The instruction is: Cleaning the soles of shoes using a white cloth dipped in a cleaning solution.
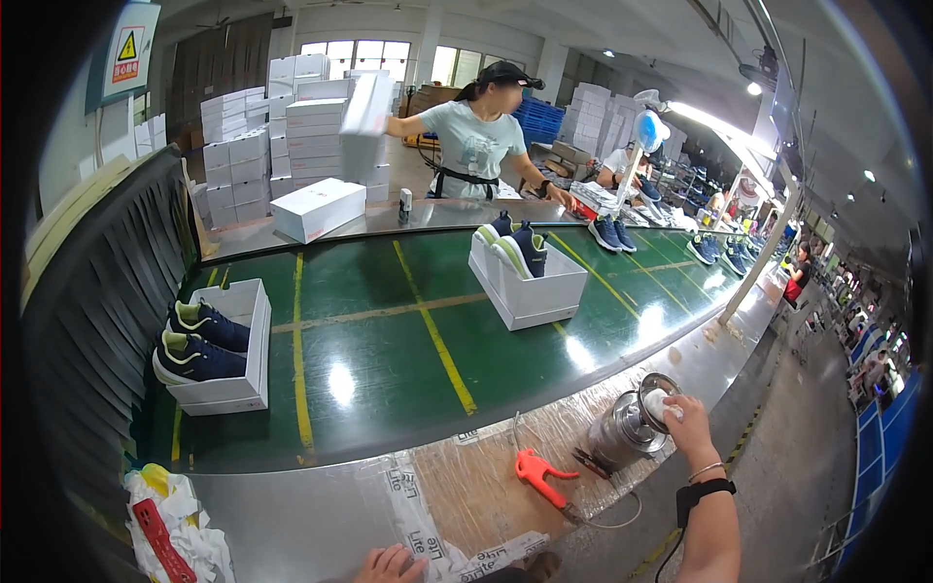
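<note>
My right hand (687, 428) pinches a white wad of cloth (657, 402) at the mouth of a round metal canister (614, 439). Its round lid or rim piece stands tilted beside the wad. At the lower edge, my left hand (392, 564) rests with its fingers laid on the near edge of the bench, holding nothing that I can see. Between the hands lies a red air blow gun (540, 474) with a thin hose. Small dark pliers or clips (592, 462) sit against the canister.
On the green conveyor belt (360, 340), open white boxes hold navy shoes (204, 345) at left and more shoes (522, 251) at centre. Loose pairs (612, 233) lie farther right. Across the belt, a co-worker (476, 136) holds a white box (367, 112). White rags (180, 530) lie at lower left.
</note>
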A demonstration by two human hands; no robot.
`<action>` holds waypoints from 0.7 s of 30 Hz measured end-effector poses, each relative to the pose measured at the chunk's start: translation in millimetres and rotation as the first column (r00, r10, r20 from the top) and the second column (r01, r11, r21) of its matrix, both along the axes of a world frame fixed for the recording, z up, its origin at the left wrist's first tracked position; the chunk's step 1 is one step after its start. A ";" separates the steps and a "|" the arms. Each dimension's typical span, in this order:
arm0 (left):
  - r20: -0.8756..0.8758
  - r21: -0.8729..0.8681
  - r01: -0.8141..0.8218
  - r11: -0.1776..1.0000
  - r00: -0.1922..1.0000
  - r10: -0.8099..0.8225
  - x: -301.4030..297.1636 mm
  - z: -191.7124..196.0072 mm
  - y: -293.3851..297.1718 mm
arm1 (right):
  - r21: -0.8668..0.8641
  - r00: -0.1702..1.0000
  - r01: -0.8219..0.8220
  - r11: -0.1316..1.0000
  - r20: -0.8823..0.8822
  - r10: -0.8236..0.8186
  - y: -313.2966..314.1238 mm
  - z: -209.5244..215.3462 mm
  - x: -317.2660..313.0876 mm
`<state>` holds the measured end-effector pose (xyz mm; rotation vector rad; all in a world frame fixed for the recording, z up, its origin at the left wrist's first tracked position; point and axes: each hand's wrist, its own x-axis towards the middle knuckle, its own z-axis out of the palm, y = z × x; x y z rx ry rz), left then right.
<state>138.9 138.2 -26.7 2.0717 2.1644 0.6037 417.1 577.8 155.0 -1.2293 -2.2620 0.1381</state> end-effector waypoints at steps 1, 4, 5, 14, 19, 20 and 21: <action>-0.003 0.002 0.000 1.000 1.000 0.000 0.4 -0.1 -0.5 | -0.004 1.000 0.006 1.000 0.001 -0.006 0.0 -0.2 0.1; -0.004 0.003 0.000 1.000 1.000 0.000 0.0 -1.2 -0.7 | -0.010 1.000 0.013 1.000 0.005 -0.013 -0.1 0.8 -0.8; -0.003 0.001 0.000 1.000 1.000 0.000 -0.3 -1.3 -1.0 | -0.011 1.000 0.014 1.000 0.007 -0.014 -0.4 1.0 -1.2; -0.013 0.025 0.008 1.000 1.000 -0.008 -1.3 -0.8 -0.7 | -0.026 1.000 0.026 0.999 0.009 -0.025 -1.6 1.5 -1.9; -0.022 0.045 0.009 0.999 1.000 -0.008 -1.3 -1.0 -0.6 | 0.000 1.000 0.012 1.000 0.006 -0.012 -2.5 2.8 -1.5; -0.021 0.047 0.010 0.999 1.000 -0.009 -1.5 -0.7 -0.4 | 0.000 1.000 0.012 1.000 0.005 -0.012 -2.7 2.7 -1.5; -0.021 0.047 0.011 0.999 1.000 -0.010 -1.6 0.3 -0.2 | -0.001 1.000 0.012 1.000 0.005 -0.012 -2.7 2.4 -1.5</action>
